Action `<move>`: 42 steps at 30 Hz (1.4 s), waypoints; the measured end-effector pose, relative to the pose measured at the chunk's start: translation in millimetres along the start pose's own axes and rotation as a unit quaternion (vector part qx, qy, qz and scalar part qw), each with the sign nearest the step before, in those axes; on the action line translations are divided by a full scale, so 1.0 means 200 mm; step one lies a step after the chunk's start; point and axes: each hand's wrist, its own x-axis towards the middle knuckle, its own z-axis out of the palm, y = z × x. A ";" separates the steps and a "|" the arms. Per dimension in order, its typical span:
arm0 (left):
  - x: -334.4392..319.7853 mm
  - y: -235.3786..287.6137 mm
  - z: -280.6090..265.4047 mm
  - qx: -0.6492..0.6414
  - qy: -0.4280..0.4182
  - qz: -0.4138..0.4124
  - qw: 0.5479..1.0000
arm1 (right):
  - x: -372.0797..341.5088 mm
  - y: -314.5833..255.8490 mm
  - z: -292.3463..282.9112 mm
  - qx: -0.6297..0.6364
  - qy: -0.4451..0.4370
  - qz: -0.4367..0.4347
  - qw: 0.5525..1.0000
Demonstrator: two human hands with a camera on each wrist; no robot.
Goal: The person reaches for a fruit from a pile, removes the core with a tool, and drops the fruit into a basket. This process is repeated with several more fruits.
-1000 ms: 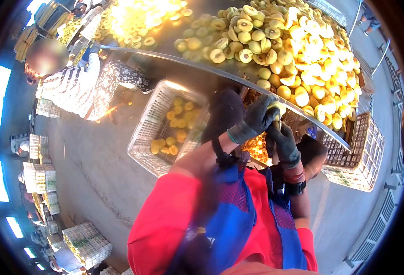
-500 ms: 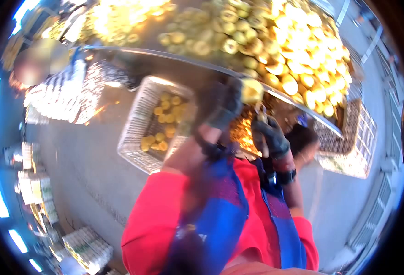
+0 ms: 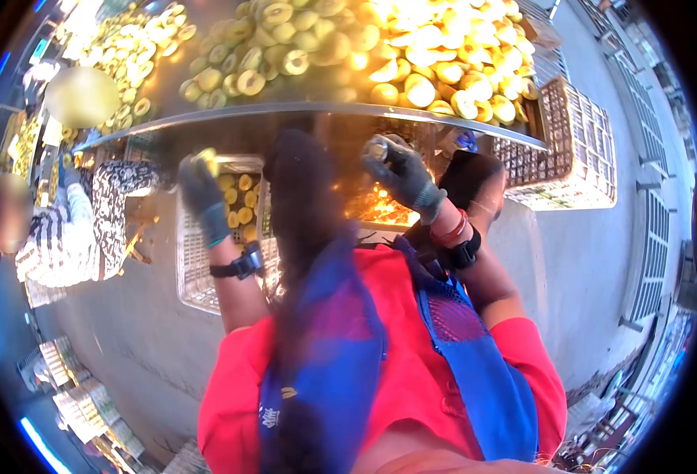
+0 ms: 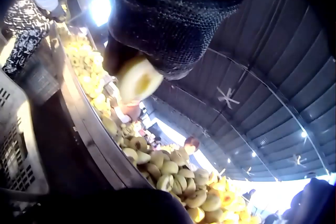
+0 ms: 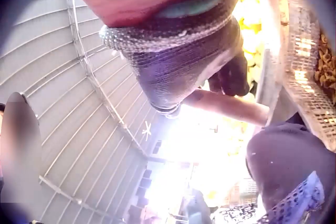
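Just off the near edge of the metal table, a gloved left hand pinches a fruit piece jutting from its grip, seen over the far left corner of a pale crate; the right hand, farther from the crate, wraps round a cylindrical handle.

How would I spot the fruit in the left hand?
Find the long metal-edged table. In front of it, the gloved left hand shows against a pale crate. It holds the pale fruit piece, while neighbouring fruits lie inside that crate.
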 end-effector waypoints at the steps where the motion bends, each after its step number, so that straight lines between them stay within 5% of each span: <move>1: -0.01 -0.09 -0.02 0.068 0.004 0.024 0.997 | 0.01 -0.08 -0.01 0.151 -0.036 0.076 0.985; 4: -0.03 -0.19 -0.01 0.050 0.037 0.014 0.998 | 0.06 -0.31 -0.03 0.425 -0.106 0.056 0.897; 5: -0.02 -0.23 0.01 0.023 -0.010 0.012 1.000 | 0.08 -0.46 -0.02 0.527 -0.110 -0.016 0.842; 6: -0.02 -0.24 0.04 -0.005 -0.056 0.009 0.998 | 0.07 -0.57 -0.02 0.621 -0.146 0.043 0.769; 10: 0.01 -0.24 0.11 -0.027 -0.117 0.010 0.993 | 0.09 -0.99 -0.03 0.707 -0.262 0.004 0.657; 12: 0.04 -0.22 0.16 -0.031 -0.132 0.014 0.991 | 0.14 -1.17 -0.03 0.816 -0.288 -0.098 0.492; 13: 0.05 -0.21 0.19 -0.036 -0.139 0.016 0.990 | 0.08 -1.25 -0.02 0.843 -0.236 -0.024 0.483; 21: 0.12 -0.14 0.34 -0.048 -0.181 0.024 0.982 | 0.10 -1.15 -0.02 0.730 -0.207 -0.060 0.648; 34: 0.25 0.16 0.55 -0.090 -0.217 0.051 0.971 | 0.19 -0.91 -0.06 0.608 -0.154 -0.036 0.778; 39: 0.42 0.37 0.85 -0.143 -0.213 0.081 0.963 | 0.21 -0.69 -0.11 0.503 -0.060 0.024 0.862; 42: 0.54 0.46 1.11 -0.139 -0.263 0.031 0.954 | 0.14 -0.47 -0.16 0.456 -0.022 0.048 0.889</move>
